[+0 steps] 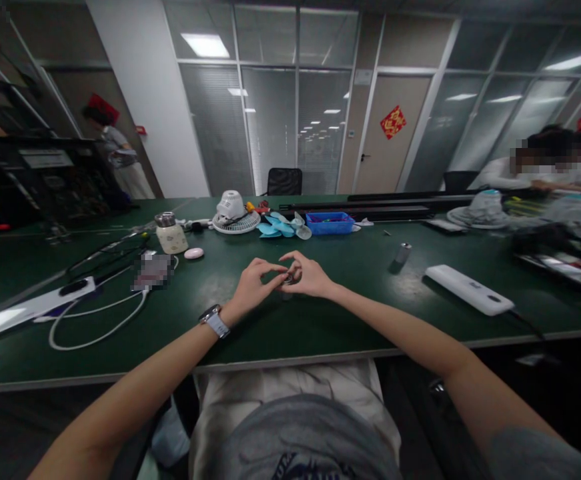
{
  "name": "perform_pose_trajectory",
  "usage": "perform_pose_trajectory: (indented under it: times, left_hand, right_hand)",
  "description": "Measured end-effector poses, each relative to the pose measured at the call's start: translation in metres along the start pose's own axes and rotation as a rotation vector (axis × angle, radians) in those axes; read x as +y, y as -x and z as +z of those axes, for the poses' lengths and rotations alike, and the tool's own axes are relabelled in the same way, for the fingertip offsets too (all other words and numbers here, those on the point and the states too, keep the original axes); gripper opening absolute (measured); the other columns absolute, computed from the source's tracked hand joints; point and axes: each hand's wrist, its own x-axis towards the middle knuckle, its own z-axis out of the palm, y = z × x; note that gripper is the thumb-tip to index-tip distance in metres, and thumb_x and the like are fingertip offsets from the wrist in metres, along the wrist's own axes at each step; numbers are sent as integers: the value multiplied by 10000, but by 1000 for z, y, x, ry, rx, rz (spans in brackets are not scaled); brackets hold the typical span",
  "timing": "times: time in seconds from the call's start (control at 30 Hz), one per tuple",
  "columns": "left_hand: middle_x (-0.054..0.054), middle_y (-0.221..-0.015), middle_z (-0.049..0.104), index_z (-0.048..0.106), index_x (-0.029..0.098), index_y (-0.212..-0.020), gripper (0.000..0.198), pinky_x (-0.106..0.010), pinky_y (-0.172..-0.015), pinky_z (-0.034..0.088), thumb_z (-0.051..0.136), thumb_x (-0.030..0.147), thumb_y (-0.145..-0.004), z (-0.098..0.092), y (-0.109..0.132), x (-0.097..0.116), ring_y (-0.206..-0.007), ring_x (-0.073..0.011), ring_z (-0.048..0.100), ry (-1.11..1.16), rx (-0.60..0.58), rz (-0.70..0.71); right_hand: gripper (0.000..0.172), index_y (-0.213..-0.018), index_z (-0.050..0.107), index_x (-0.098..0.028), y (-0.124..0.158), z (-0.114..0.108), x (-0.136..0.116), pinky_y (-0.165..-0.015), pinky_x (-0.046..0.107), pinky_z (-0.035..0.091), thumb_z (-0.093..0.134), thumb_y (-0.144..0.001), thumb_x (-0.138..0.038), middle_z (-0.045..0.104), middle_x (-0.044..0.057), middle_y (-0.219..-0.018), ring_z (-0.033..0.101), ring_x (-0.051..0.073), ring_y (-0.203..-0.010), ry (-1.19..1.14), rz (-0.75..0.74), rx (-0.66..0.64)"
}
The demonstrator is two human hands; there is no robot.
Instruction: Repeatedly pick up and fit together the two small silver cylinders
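Observation:
My left hand (256, 285), with a watch (215, 321) on its wrist, meets my right hand (310, 275) over the middle of the green table (360, 310). Thumb and fingers of both hands are pinched round a small, shiny, dark metallic piece (289, 279). Most of that piece is hidden by the fingers, so its kind does not show. Away to the right, a small silver cylinder (404, 253) stands on the tabletop, touched by neither hand.
A white power strip (467, 289) lies at right, another (35, 307) at left beside a white cable (105, 348). Behind are a cream jar (171, 235), white fan parts (231, 212), blue fan blades (276, 225) and a blue tray (330, 229). Other people sit at far right.

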Motion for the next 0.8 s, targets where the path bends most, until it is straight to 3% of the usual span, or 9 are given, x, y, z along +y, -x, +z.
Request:
perform_pose_trajectory:
  times: [0.2,0.4,0.6,0.7,0.8]
  left_hand:
    - [-43,-923,755,692,222,-1044,339,-338,-837,516,707,436,-783,3,-8,2,-924,-207,686,168,-5,-69]
    - [-57,-904,764,548,195,-1060,394,-338,-821,504,693,443,-791,-5,-5,-5,-922,-215,712,181,133,-197]
    - [-51,-888,778,521,208,-1080,400,-362,-828,503,709,363,-763,0,10,-29,-930,-237,717,112,-183,-309]
    - [-50,-903,779,534,203,-1150,437,-361,-838,495,695,357,-773,2,11,-33,-955,-239,709,92,-235,-301]
    - [-65,-950,773,526,188,-1219,420,-361,-851,477,597,388,-857,1,8,-31,-990,-234,689,53,-205,-288]
  right_hand:
    - [675,-1154,498,-205,3,2,7,-665,271,506,833,-595,-386,660,-26,-787,658,152,-703,-66,-2,23]
    - [668,-1148,496,-220,9,5,5,-686,280,521,837,-608,-415,674,-7,-820,669,164,-731,-62,-3,53]
    - [531,-1093,568,-223,14,6,6,-737,301,529,800,-669,-443,698,39,-947,679,171,-788,11,-33,60]
    - [476,-1106,617,-235,16,7,6,-754,291,518,777,-701,-428,701,36,-1002,673,164,-817,65,-65,46]
    - [402,-1090,667,-231,14,3,6,-757,273,502,756,-726,-377,707,22,-1015,659,150,-817,94,-102,2]
